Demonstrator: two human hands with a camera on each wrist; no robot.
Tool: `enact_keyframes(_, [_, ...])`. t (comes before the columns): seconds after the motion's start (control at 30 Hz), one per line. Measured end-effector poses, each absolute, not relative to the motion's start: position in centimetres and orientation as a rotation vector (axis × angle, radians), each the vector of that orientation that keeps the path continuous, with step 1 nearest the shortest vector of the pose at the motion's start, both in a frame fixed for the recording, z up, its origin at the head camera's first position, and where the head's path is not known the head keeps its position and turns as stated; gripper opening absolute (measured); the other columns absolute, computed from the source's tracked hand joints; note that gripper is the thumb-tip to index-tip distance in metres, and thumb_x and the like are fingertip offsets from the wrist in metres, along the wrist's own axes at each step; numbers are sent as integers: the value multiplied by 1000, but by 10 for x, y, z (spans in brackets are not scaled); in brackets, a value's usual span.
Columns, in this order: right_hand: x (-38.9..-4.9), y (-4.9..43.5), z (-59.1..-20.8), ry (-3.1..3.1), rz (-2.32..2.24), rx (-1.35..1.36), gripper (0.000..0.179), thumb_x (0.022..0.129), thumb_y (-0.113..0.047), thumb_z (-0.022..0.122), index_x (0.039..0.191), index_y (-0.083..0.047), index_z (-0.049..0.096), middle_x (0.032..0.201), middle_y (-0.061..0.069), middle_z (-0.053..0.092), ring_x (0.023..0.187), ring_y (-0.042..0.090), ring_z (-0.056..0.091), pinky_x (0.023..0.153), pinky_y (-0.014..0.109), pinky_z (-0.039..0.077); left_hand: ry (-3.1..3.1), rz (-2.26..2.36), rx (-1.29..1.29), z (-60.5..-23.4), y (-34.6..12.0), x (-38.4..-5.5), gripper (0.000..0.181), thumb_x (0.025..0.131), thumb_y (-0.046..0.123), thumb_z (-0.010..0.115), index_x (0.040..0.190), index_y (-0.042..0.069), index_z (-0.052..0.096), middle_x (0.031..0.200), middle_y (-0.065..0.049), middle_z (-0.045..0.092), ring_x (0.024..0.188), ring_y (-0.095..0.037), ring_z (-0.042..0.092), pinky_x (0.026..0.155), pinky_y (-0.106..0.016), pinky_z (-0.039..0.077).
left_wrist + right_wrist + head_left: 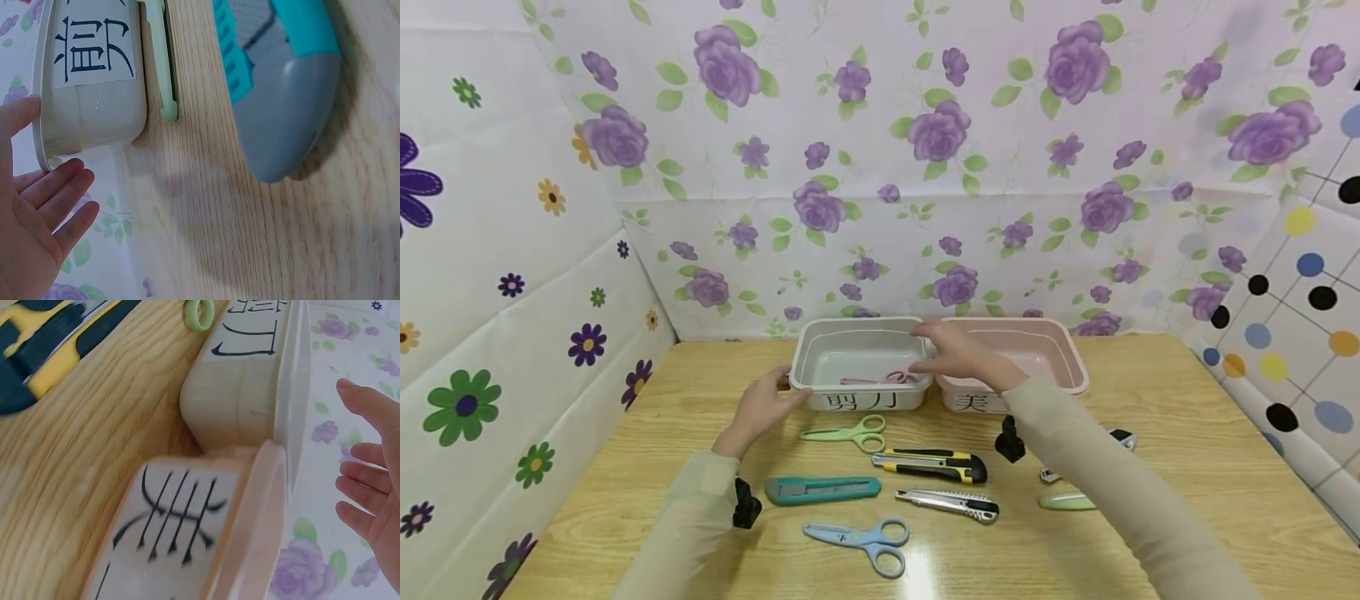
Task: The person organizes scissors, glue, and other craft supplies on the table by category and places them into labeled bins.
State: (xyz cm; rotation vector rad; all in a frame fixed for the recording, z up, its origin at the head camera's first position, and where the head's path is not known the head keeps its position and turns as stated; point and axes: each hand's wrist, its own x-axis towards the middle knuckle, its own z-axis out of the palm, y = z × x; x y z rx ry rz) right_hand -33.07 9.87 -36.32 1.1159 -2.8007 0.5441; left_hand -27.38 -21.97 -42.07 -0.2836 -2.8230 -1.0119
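Two bins stand side by side on the worktop (1195, 433): one white bin (850, 364), one pink bin (1037, 362). Scissors number three. The pink scissors (891, 379) lie inside the white bin toward its right end, long axis running left to right, blades left and loops right. The green scissors (850, 433), just in front of that bin, point left too; the blue scissors (859, 537), nearest the viewer, have tips left and loops angled down to the right. Three cutters lie between them, all lengthwise across: a teal cutter (823, 490), a yellow-black cutter (932, 465) and a silver-black cutter (951, 502).

The left hand (762, 410) touches the white bin's left front corner, fingers loosely extended. The right hand (962, 354) is empty, its fingers spread above where the bins meet.

The right sleeve (1075, 442) covers part of the pink bin's label, one end of a pale green handle (1066, 501) and some metal pieces; whether those are one item or two cannot be told.
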Motion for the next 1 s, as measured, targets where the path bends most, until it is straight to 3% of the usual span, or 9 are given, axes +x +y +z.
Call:
enact_keyframes(0.13, [-323, 116, -360, -2757, 538, 1175, 60, 78, -31, 71, 121, 6, 53, 119, 19, 56, 110, 31, 52, 96, 41, 40, -2827, -1011, -287, -421, -219, -273, 61, 85, 33, 63, 130, -3, 44, 111, -20, 61, 104, -36, 56, 87, -53, 43])
enact_keyframes(0.23, [-316, 132, -357, -2746, 455, 1217, 42, 78, -36, 69, 111, -12, 61, 106, 3, 61, 95, 17, 56, 86, 35, 45, -2825, -1018, -290, -420, -219, -273, 61, 85, 34, 63, 130, -2, 45, 111, -20, 61, 104, -36, 56, 87, -53, 43])
enact_keyframes(0.37, [-304, 149, -355, -2744, 506, 1275, 35, 78, -33, 70, 110, -23, 60, 106, -6, 61, 96, 10, 55, 85, 32, 45, -2829, -1013, -296, -420, -219, -273, 61, 85, 35, 62, 130, -2, 45, 112, -20, 60, 105, -36, 56, 87, -53, 43])
enact_keyframes(0.47, [-295, 159, -357, -2739, 604, 1276, 50, 77, -26, 72, 121, -9, 57, 119, 6, 58, 111, 22, 52, 93, 40, 42, -2827, -1008, -295, -420, -220, -273, 60, 85, 34, 62, 130, -1, 45, 112, -20, 61, 105, -36, 56, 87, -54, 43])
enact_keyframes(0.57, [-286, 170, -357, -2749, 558, 1241, 54, 77, -25, 72, 122, 0, 54, 120, 15, 57, 111, 30, 52, 91, 44, 43, -2824, -1007, -295, -420, -220, -274, 60, 85, 34, 63, 130, -1, 45, 111, -20, 61, 104, -36, 56, 87, -54, 43])
enact_keyframes(1.0, [-258, 218, -361, -2778, 561, 1157, 50, 77, -24, 72, 115, 4, 56, 112, 16, 59, 103, 32, 55, 86, 46, 45, -2825, -993, -306, -421, -220, -274, 60, 85, 34, 63, 130, -1, 45, 112, -20, 60, 104, -35, 57, 86, -53, 43])
